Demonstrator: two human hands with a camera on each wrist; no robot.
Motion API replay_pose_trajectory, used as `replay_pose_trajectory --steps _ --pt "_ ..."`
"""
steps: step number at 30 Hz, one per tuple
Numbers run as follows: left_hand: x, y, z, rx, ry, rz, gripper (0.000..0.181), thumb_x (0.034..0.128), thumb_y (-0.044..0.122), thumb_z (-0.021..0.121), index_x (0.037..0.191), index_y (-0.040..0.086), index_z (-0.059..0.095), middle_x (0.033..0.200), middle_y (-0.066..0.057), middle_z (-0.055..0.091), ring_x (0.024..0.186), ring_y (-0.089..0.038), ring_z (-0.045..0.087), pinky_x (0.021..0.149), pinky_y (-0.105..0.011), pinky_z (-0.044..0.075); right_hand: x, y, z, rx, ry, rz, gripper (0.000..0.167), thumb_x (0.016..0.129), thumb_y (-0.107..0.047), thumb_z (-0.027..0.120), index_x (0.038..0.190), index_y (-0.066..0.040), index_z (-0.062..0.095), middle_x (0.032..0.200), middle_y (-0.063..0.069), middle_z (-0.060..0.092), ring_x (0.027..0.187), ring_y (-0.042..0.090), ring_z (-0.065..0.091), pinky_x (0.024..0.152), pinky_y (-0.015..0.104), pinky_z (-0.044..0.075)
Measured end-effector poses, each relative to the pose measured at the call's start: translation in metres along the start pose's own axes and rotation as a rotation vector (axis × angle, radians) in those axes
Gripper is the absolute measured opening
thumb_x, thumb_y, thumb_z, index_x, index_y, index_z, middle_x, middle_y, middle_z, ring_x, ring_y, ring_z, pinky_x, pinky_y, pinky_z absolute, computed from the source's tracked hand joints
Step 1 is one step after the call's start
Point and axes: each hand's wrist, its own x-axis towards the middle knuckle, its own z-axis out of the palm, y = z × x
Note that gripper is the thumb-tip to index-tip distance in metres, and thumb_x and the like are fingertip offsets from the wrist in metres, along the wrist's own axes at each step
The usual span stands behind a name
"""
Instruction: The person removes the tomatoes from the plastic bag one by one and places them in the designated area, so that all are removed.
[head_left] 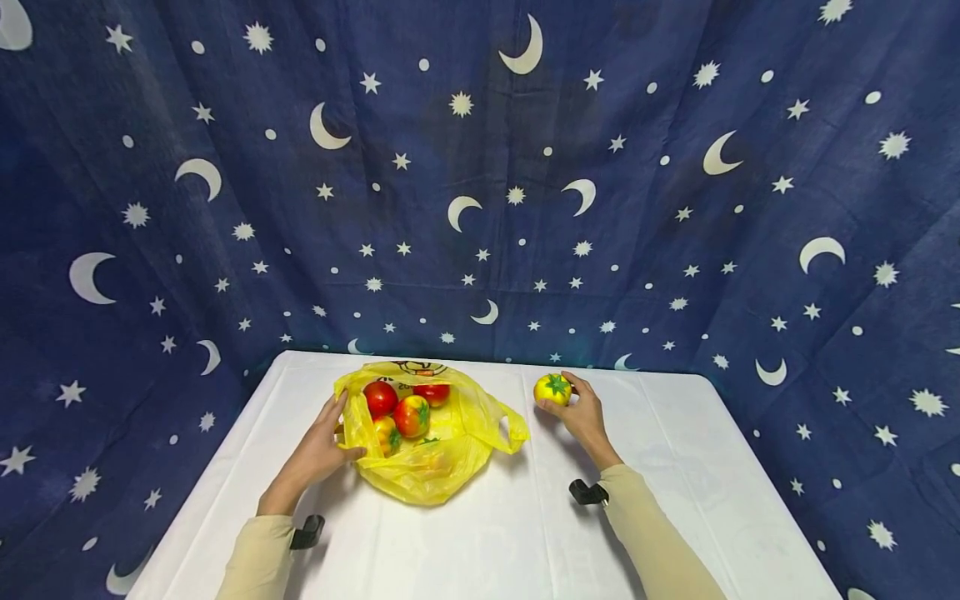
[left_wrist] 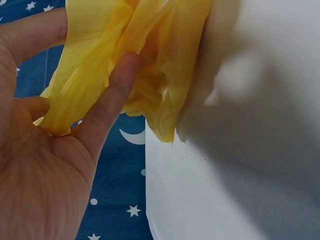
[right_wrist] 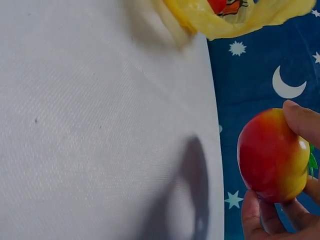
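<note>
A yellow plastic bag (head_left: pixel 450 471) lies on the table with its mouth spread, showing several red and red-yellow tomatoes (head_left: pixel 412 416) inside. My left hand (head_left: pixel 321 450) grips the bag's left edge; in the left wrist view, the folded yellow film (left_wrist: pixel 90 65) passes between its fingers. To the right of the bag, my right hand (head_left: pixel 583 415) holds a red-and-yellow tomato (head_left: pixel 552 389) with a green star-shaped top. The right wrist view shows the thumb on one side of this tomato (right_wrist: pixel 272 155) and fingers on the other, with its shadow on the cloth.
White cloth covers the table (head_left: pixel 480 542). Behind it hangs a dark blue curtain (head_left: pixel 420 233) with moons and stars. A loose handle (head_left: pixel 513 429) of the bag points right, toward the right hand. A black wrist mount (head_left: pixel 588 492) sits at the right sleeve.
</note>
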Motion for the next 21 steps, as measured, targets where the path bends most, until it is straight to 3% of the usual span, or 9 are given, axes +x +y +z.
replay_pose_trajectory --steps 11,21 --pt "0.003 0.0 0.001 0.002 0.005 0.009 0.11 0.0758 0.022 0.081 0.159 0.009 0.01 0.163 -0.027 0.005 0.136 -0.052 0.038 0.112 -0.066 0.031 0.011 0.002 0.003 -0.034 -0.038 -0.022 0.082 0.073 -0.028 0.086 0.143 -0.007 0.049 0.143 0.017 0.05 0.122 0.035 0.052 0.107 0.051 0.043" --pt "0.004 0.001 0.003 -0.009 0.011 0.012 0.11 0.0754 0.021 0.082 0.159 0.009 0.01 0.163 -0.027 0.006 0.138 -0.052 0.035 0.111 -0.066 0.032 0.024 0.01 0.011 -0.054 -0.066 0.015 0.082 0.075 -0.028 0.084 0.145 -0.006 0.046 0.143 0.021 0.048 0.126 0.038 0.051 0.11 0.053 0.042"
